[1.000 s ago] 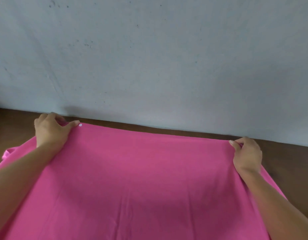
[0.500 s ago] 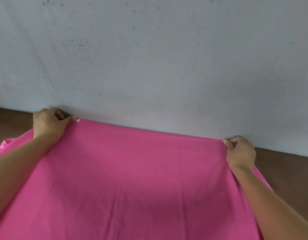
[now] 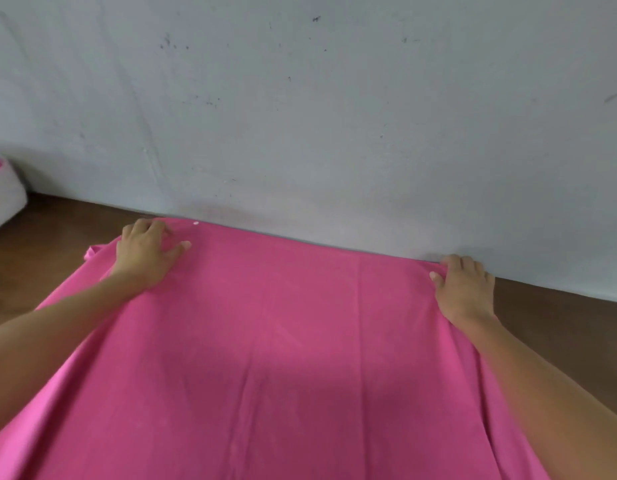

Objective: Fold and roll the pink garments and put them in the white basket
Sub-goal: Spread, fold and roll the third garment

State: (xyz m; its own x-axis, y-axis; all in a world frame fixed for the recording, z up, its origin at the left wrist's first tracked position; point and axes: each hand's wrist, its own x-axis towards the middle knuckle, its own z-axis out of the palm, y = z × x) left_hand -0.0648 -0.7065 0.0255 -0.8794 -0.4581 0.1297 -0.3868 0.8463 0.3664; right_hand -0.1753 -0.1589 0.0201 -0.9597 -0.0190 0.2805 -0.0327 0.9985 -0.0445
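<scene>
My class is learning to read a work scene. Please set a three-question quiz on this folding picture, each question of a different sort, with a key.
1. True or false: the pink cloth garment is already rolled up.
2. Where is the white basket? A) at the far left edge of the view, on the brown wooden table; B) at the right edge of the view; C) on top of the garment.
3. Fill in: the left hand and the right hand rest on the garment's two far ____, by the grey wall.
Key: 1 false, it lies spread flat. 2 A. 3 corners.
</scene>
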